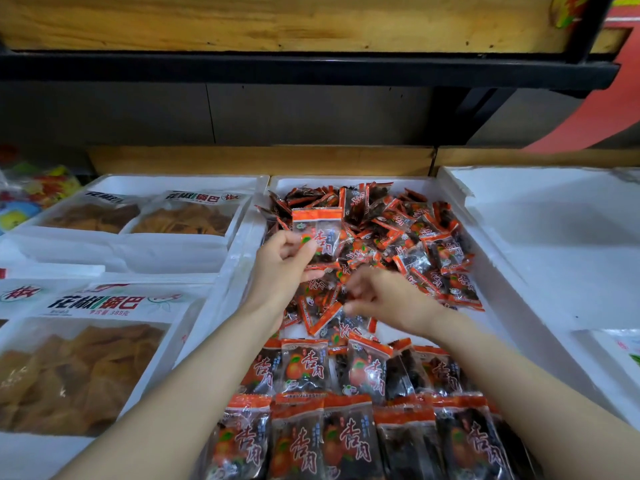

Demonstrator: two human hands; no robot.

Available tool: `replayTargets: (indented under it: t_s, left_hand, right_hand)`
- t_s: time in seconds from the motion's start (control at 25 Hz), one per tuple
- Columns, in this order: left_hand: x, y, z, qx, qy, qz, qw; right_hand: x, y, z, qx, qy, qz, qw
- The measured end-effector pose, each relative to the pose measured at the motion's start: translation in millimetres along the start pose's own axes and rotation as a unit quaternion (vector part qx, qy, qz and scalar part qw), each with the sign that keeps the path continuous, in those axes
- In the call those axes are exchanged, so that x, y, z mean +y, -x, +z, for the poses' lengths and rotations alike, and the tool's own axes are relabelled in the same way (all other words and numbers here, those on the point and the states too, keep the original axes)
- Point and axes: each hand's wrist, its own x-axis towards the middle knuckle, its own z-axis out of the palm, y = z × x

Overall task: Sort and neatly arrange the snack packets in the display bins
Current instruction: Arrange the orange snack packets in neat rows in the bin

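A snack shop: white foam display bins (pixel 554 237) stand edge to edge beneath a wooden shelf board (pixel 277 22) on a black metal frame (pixel 277 69). The middle bin (pixel 346 183) brims with small orange-and-clear snack packets (pixel 398 244); the left bins (pixel 173 180) carry large clear labelled bags of golden crisps (pixel 79 368).

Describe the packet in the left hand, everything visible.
The packet is a clear plastic pouch with an orange top band, orange fruit print, red characters and dark contents. It is held upright, label toward the camera, above the loose pile in the middle bin. The left hand pinches its lower left edge.
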Motion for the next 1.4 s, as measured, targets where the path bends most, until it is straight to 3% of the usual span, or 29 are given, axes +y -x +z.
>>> replayTargets:
  t_s: [0.08,0.16,0.4,0.48,0.6,0.64,0.72,0.92,1.04,1.08,1.16,1.24,1.32,1.4]
  left_hand:
    - [-0.3,-2.4,-1.9,0.005,-0.005,-0.007,1.0]
    - [-0.4,-2.6,-1.8,0.008,-0.012,-0.007,1.0]
    - [-3.5,-5.3,-1.5,0.007,-0.058,-0.021,0.998]
    - [-2.8,-5.2,-0.7,0.015,-0.073,-0.035,0.997]
    - [-6.1,-9.0,-2.7,0.029,-0.088,-0.031,0.995]
    - [-9.0,-10.3,-3.9,0.024,-0.105,-0.024,0.994]
    - [-12.5,-10.4,-3.2,-0.007,-0.126,-0.022,0.992]
    - [-11.3,-3.4,9.2,-0.118,-0.02,-0.078,0.99]
    - [-12.3,0.6,12.4,-0.135,-0.043,-0.037,0.989]
    - [-11.5,1.8,12.5,-0.119,-0.047,-0.022,0.992]
    - [-12.3,1.7,10.5,-0.093,-0.042,-0.009,0.995]
    - [-11.8,1.4,9.2,-0.093,-0.046,-0.004,0.995]
    - [-11.3,2.2,9.1,-0.103,-0.06,-0.004,0.993]
    - [-10.9,3.9,9.6,-0.117,-0.063,0.0,0.991]
  right_hand:
    - [5.6,1.1,6.9,-0.058,0.072,-0.001,0.996]
    - [5.7,-1.4,11.5,-0.063,0.097,-0.007,0.993]
    - [-0.4,-3.7,13.3,-0.096,0.052,0.019,0.994]
    - [-2.4,-2.9,3.4,-0.056,0.045,0.01,0.997]
    - [-4.7,-1.1,-15.3,0.156,-0.042,-0.003,0.987]
    - [-8.5,0.9,-19.9,0.191,-0.101,-0.008,0.976]
    - [-18.1,5.0,-22.8,0.187,-0.196,-0.009,0.963]
    - [-28.6,6.9,-14.5,0.16,-0.278,0.015,0.947]
    - [-22.6,3.4,-24.8,0.161,-0.311,0.003,0.937]
    - [-14.6,2.4,-30.6,0.154,-0.301,0.001,0.941]
    - [13.3,1.3,-43.7,0.112,-0.135,0.023,0.984]
    - [42.5,3.9,-48.7,-0.014,0.049,0.081,0.995]
    - [59.0,5.9,-45.6,-0.088,0.084,0.118,0.986]
    - [59.2,6.2,-44.0,-0.09,0.06,0.124,0.986]
